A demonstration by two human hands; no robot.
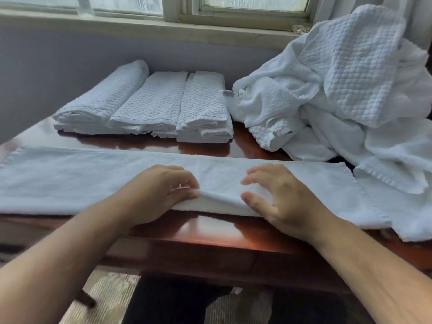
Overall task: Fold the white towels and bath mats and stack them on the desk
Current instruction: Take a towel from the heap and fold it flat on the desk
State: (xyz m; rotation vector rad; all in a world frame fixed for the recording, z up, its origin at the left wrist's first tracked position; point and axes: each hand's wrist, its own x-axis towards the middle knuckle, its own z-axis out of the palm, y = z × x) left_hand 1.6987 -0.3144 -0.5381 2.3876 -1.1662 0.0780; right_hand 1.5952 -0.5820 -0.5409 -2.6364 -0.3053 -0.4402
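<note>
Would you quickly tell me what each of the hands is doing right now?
Left hand: pinches a raised fold of the flat towel.
Right hand: open, fingers spread over that towel, gripping nothing.

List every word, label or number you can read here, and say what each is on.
White tag on the heap of unfolded towels, by the folded stack: dark print, too blurred to read.
Small dark tag on a quilted bath mat lower in the heap: too small to read.
Nothing else bears text.
</note>
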